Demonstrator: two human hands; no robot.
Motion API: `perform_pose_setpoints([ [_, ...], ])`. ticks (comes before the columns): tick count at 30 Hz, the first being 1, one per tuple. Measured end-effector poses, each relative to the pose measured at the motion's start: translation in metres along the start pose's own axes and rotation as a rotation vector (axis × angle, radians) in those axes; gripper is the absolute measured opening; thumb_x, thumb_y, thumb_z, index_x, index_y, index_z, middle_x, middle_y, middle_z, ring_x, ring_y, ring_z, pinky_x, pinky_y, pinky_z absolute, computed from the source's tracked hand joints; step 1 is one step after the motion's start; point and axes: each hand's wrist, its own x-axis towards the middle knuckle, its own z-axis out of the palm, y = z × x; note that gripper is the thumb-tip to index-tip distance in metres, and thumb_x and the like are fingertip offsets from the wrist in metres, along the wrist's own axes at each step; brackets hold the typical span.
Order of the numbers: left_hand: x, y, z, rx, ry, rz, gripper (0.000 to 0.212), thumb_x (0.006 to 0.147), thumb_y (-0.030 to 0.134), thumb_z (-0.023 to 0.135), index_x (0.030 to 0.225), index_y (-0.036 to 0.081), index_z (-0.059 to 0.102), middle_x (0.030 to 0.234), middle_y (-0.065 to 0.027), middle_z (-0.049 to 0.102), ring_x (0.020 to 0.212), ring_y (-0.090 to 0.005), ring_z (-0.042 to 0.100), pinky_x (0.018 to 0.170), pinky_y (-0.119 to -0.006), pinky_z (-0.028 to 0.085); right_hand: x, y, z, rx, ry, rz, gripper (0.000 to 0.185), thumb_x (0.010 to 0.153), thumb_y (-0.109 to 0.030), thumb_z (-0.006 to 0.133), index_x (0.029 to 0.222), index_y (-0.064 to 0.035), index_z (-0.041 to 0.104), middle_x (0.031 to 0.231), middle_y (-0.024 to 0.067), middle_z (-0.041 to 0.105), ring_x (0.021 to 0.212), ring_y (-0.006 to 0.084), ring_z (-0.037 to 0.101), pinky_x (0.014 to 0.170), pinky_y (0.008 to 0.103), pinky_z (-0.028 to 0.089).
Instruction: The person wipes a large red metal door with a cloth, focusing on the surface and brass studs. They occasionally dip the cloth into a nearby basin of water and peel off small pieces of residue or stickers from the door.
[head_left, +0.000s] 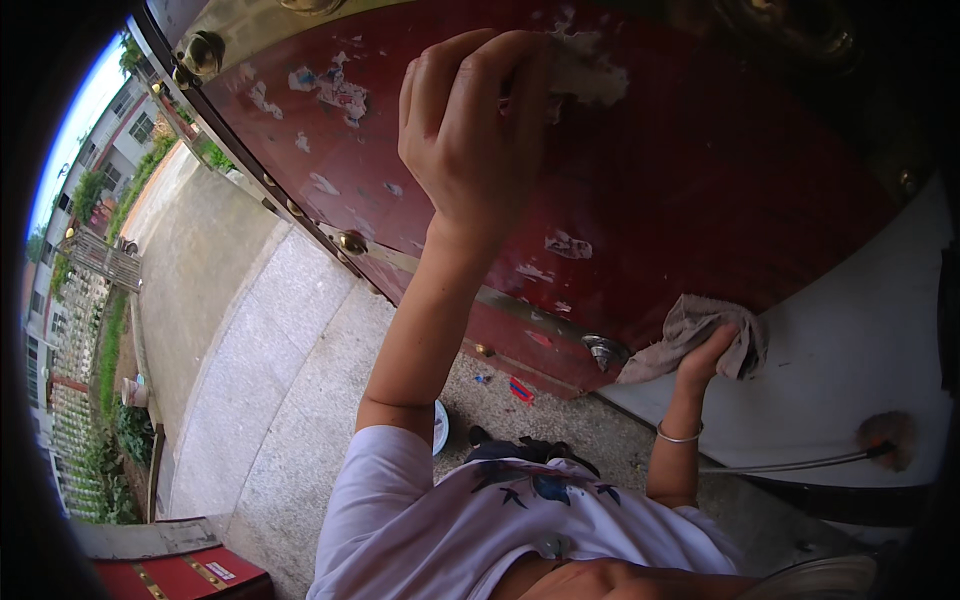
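Note:
A red door panel with brass trim fills the space before me, patched with torn remnants of stuck paper. My left hand is raised against the panel with its fingers bent, beside a large pale paper patch. Its fingertips are turned away and in shadow, so whether they pinch anything is hidden. Lower down on the right, my right hand grips a crumpled beige cloth near the panel's lower corner and the white wall. Smaller paper scraps cling to the door between the hands.
Brass studs and a metal knob project from the door. Below are a partly hidden basin and a red-and-blue scrap on the speckled floor. A thin metal rod extends along the right. Another red panel stands lower left.

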Motion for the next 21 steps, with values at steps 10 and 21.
perform_pose_setpoints([
  [10, -0.009, 0.013, -0.022, 0.035, -0.164, 0.086, 0.016, 0.074, 0.001, 0.079, 0.088, 0.007, 0.071, 0.088, -0.0047, 0.068, 0.075, -0.0195, 0.064, 0.067, -0.029, 0.05, -0.003, 0.003, -0.002, 0.034, -0.027, 0.05, 0.059, 0.104, -0.044, 0.036, 0.14, 0.0028, 0.039, 0.142, 0.0151, 0.044, 0.125, 0.0229, 0.047, 0.107, 0.0366, 0.036],
  [21, -0.004, 0.011, -0.027, 0.056, -0.251, 0.143, 0.017, 0.074, 0.0, 0.078, 0.089, 0.008, 0.073, 0.086, -0.0047, 0.069, 0.076, -0.0191, 0.066, 0.069, -0.03, 0.051, -0.002, 0.001, -0.001, 0.076, -0.041, 0.045, 0.055, 0.104, -0.041, 0.039, 0.136, 0.0033, 0.043, 0.137, 0.0132, 0.048, 0.12, 0.0206, 0.049, 0.104, 0.0349, 0.038],
])
